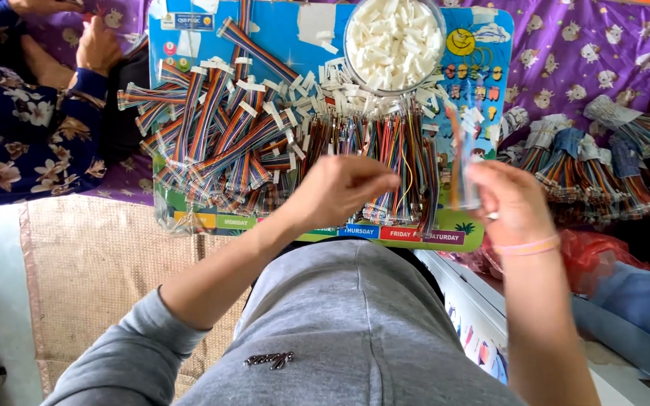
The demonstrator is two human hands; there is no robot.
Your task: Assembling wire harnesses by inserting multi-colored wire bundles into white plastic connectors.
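My left hand (340, 188) hovers with fingers curled above a row of multicoloured ribbon cables (385, 162) lying on a colourful children's board (280, 34); whether it pinches anything is unclear. My right hand (509, 199) holds a blurred strip of rainbow ribbon cable (462, 162) upright by its lower end. A round clear bowl of small white plastic connectors (393, 41) stands at the far middle of the board. More white connectors (317, 86) lie scattered beside the bowl.
A loose heap of ribbon cables (212, 135) covers the board's left part. Tied cable bundles (603, 162) lie on the purple patterned cloth (573, 53) at the right. Another person in dark floral clothes (16, 120) sits at the far left. A woven mat (92, 278) lies below.
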